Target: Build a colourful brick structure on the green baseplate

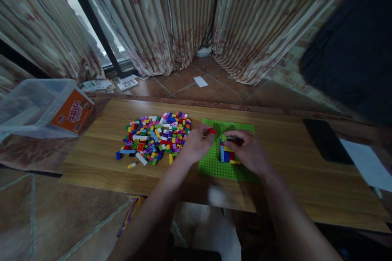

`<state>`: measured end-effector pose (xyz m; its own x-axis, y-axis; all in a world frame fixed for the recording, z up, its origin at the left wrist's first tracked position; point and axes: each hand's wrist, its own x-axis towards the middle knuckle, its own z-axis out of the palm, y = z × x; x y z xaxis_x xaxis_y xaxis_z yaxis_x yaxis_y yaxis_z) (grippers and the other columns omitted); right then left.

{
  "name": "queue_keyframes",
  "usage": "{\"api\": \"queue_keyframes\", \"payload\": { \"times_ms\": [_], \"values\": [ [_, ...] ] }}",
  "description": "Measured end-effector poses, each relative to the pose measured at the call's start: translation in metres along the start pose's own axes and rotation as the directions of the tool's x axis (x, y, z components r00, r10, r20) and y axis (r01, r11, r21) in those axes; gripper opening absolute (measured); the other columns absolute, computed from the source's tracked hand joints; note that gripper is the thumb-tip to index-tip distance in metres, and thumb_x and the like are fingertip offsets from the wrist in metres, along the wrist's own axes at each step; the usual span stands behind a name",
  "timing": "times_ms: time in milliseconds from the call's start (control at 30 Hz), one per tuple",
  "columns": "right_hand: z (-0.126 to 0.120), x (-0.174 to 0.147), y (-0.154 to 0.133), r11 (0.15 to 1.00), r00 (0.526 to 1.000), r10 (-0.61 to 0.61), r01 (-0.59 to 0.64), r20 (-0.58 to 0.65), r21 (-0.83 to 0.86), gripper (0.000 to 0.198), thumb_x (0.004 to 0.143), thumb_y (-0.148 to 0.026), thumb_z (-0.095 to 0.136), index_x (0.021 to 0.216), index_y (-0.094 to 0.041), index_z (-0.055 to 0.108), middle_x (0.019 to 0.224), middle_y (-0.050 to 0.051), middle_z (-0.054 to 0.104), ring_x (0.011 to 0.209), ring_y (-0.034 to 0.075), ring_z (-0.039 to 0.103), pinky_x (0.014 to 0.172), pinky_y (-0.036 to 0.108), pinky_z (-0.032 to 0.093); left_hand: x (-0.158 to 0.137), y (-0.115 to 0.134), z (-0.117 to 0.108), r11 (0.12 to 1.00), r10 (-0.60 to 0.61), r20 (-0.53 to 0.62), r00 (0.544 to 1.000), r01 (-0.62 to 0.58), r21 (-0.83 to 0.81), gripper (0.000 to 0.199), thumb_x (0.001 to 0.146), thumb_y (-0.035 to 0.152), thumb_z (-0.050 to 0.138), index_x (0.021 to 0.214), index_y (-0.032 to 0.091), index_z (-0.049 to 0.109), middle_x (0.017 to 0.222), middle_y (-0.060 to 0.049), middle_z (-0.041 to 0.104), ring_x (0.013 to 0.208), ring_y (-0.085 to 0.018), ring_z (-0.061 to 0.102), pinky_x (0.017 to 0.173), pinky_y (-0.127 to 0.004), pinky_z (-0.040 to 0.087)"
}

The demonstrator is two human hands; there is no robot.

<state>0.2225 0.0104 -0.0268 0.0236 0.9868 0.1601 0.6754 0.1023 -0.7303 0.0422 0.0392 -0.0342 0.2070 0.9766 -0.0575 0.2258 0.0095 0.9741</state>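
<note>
Wood table [98,147] mid-frame: brick build [227,156] looks part-done on green baseplate [210,166] right of centre, left hand [198,145] pinching red brick [211,130], right hand [247,151] pinching light-green brick [224,138] at build, big pile [156,135] centre-left unplaced.

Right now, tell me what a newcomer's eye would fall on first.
Probably the pile of bright bricks, spread on the table left of the hands. Next, likely the green plate to its right, with the right hand at a small build and the left hand holding a red brick. The clear box, at far left, stands out by its orange label.
</note>
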Motion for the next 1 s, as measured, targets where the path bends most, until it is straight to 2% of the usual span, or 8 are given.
{"api": "queue_keyframes", "payload": {
  "times_ms": [133, 333, 467, 667, 833, 1000],
  "values": [
    [0.0, 0.0, 0.005, 0.999, 0.999, 0.035, -0.035, 0.014, 0.028, 0.024, 0.074, -0.038, 0.07, 0.095, -0.027, 0.074, 0.102, 0.006, 0.068, 0.094, 0.024, 0.064, 0.087, 0.044, 0.05, -0.004, 0.003, 0.008, 0.989, -0.094, 0.077, 0.993, 0.102, -0.103, 0.023, 0.083, 0.025, 0.057, 0.104, 0.015, 0.059, 0.078, -0.002, 0.069, 0.062, -0.015, 0.066, 0.053, -0.022, 0.046],
    [0.0, 0.001, 0.01, 0.994, 0.993, 0.084, -0.089, 0.085, 0.065, 0.03, 0.074, -0.041, 0.07, 0.1, -0.026, 0.074, 0.104, 0.006, 0.07, 0.091, 0.023, 0.066, 0.083, 0.042, 0.052, -0.004, 0.006, 0.009, 0.969, -0.173, 0.092, 0.981, 0.187, -0.164, 0.027, 0.087, 0.026, 0.052, 0.111, 0.015, 0.056, 0.093, -0.007, 0.072, 0.068, -0.015, 0.068, 0.058, -0.023, 0.048],
    [-0.002, 0.003, 0.009, 0.99, 0.989, 0.097, -0.107, 0.11, 0.088, 0.031, 0.073, -0.041, 0.071, 0.098, -0.024, 0.074, 0.099, 0.006, 0.072, 0.089, 0.023, 0.067, 0.083, 0.041, 0.052, -0.005, 0.006, 0.009, 0.969, -0.179, 0.11, 0.978, 0.194, -0.152, 0.026, 0.089, 0.025, 0.048, 0.111, 0.015, 0.055, 0.098, -0.008, 0.072, 0.071, -0.015, 0.069, 0.063, -0.024, 0.05],
    [-0.006, 0.006, -0.002, 0.989, 0.982, 0.127, -0.136, 0.137, 0.059, 0.03, 0.07, -0.039, 0.072, 0.094, -0.021, 0.075, 0.088, 0.005, 0.075, 0.076, 0.022, 0.069, 0.072, 0.036, 0.054, -0.005, 0.006, 0.011, 0.974, -0.169, 0.139, 0.976, 0.187, -0.13, 0.028, 0.089, 0.025, 0.045, 0.113, 0.014, 0.054, 0.099, -0.01, 0.072, 0.073, -0.016, 0.069, 0.062, -0.026, 0.05],
    [-0.007, 0.01, 0.0, 0.995, 0.981, 0.091, -0.096, 0.174, 0.023, 0.026, 0.071, -0.036, 0.07, 0.093, -0.022, 0.076, 0.089, 0.006, 0.076, 0.079, 0.023, 0.07, 0.075, 0.038, 0.055, -0.007, 0.006, 0.01, 0.996, -0.09, 0.082, 0.993, 0.09, -0.005, 0.02, 0.086, 0.025, 0.051, 0.1, 0.014, 0.059, 0.084, -0.007, 0.071, 0.077, -0.018, 0.067, 0.07, -0.029, 0.052],
    [-0.003, 0.01, 0.002, 0.995, 0.986, 0.093, -0.095, 0.141, 0.006, 0.025, 0.07, -0.036, 0.07, 0.092, -0.024, 0.076, 0.086, 0.005, 0.076, 0.076, 0.024, 0.069, 0.075, 0.042, 0.055, -0.011, 0.008, 0.008, 0.996, 0.06, 0.007, 0.998, -0.06, 0.059, 0.014, 0.081, 0.013, 0.054, 0.093, 0.016, 0.06, 0.09, -0.006, 0.07, 0.089, -0.018, 0.066, 0.08, -0.028, 0.051]
  ]
}}
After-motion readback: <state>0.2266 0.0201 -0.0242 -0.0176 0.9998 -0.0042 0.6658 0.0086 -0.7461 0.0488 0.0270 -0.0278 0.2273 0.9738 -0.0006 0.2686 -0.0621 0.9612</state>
